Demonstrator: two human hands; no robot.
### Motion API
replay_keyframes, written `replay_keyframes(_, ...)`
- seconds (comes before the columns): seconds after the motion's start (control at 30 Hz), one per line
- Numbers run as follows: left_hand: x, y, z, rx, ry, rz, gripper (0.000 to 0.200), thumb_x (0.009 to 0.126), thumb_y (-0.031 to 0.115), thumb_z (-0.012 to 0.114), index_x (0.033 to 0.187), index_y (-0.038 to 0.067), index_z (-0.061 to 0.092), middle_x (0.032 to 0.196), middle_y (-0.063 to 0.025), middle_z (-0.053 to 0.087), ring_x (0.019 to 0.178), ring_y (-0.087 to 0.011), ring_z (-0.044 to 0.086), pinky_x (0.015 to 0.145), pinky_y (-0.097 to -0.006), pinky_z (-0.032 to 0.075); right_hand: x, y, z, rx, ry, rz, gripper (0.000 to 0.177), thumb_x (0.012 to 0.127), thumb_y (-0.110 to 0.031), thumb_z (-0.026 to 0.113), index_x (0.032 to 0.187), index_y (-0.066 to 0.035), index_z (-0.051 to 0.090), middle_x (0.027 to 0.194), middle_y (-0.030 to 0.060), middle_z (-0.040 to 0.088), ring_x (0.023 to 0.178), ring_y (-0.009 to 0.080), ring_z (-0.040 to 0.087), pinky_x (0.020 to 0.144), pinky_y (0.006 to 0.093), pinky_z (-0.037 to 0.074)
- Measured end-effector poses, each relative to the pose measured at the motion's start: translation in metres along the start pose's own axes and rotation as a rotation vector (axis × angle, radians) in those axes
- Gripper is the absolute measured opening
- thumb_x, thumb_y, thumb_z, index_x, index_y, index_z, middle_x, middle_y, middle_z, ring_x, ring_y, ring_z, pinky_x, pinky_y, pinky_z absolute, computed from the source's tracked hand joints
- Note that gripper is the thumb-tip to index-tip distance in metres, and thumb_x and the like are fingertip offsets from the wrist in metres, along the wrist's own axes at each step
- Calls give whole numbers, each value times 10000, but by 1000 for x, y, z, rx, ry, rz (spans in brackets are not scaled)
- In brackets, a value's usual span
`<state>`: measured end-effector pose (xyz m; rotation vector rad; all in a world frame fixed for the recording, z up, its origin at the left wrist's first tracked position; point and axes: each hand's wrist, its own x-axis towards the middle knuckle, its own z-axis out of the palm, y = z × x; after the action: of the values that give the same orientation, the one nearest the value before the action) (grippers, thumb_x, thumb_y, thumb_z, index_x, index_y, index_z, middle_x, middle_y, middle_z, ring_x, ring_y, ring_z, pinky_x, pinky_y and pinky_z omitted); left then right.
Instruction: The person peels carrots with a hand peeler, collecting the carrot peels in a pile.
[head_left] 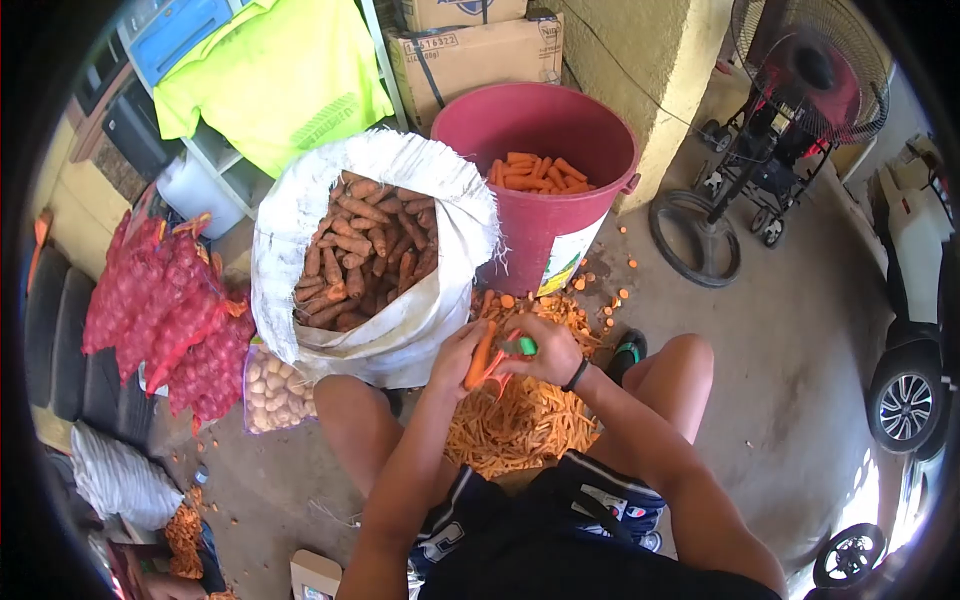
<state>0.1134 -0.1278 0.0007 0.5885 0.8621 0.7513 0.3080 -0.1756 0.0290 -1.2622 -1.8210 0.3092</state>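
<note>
The left hand (457, 358) is clasping a carrot (482, 353), at eleven o'clock from the peelings (535, 430); the right hand (552, 345) is holding a peeler (526, 346) at it. Peeling seems ongoing; next stroke is probably requiring firm grip.

Grey concrete floor (800, 330). Yellow-painted wall (670, 45) at back, thin cable (622, 68) across it. White shelf unit (222, 158) upper left, neon-yellow shirt (280, 85) draped over. Cardboard boxes (490, 62) stacked between shelf unit and wall. Pedestal fan (810, 62) upper right. Bright sunlight (860, 505) on floor, lower right.
</note>
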Motion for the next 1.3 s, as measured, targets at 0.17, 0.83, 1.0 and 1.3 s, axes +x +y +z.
replay_keyframes(0.17,-12,1,4,118,-38,-10,341,1032,265,570,1271,23,599,927,-49,658,727,-128,650,597,-264,544,12,38,-12,-119,104,204,573,673,-389,919,1041,-47,644,795,129,711,688,271,720,627,370,583)
replay_keyframes(0.83,-7,61,12,-42,-215,107,464,1074,341,448,1453,76,414,965,-79,633,823,-178,623,793,-380,557,-19,98,11,-280,-274,485,473,896,-351,705,1328,-193,594,1116,222,675,1009,380,668,842,499,537)
replay_keyframes(1.0,22,21,-18,174,-311,95,440,1012,288,615,1356,33,512,996,-80,648,810,-120,617,637,-252,509,-10,72,22,-258,-229,474,372,889,-286,682,1232,-156,625,1062,211,685,974,402,669,820,504,540)
replay_keyframes(1.3,30,3,-4,513,-112,299,264,954,244,714,1093,23,676,805,16,608,609,-38,512,522,-198,399,-5,33,16,-117,-245,382,260,862,-210,680,1083,-78,646,990,223,690,918,402,676,785,490,548)
